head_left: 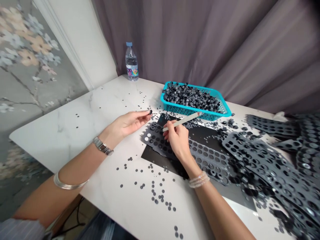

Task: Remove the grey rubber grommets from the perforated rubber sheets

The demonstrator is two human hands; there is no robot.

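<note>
My left hand (131,122) pinches a small black round piece (150,112) between thumb and fingertips, above the table left of the basket. My right hand (178,136) is closed around a pale pen-like stick (186,120), its upper end slanting toward the basket. Under the right hand lies a dark grey strip punched with rows of round holes (212,158); white shows through two holes at its left end. The strip rests across a flat black sheet (150,154). Part of the strip is hidden by my right hand and wrist.
A turquoise basket (197,109) full of small black ring-like pieces stands at the back. More punched strips (272,166) and loose black pieces pile up on the right. Small black discs (156,201) lie scattered over the white table (75,140). A water bottle (131,63) stands at the back corner.
</note>
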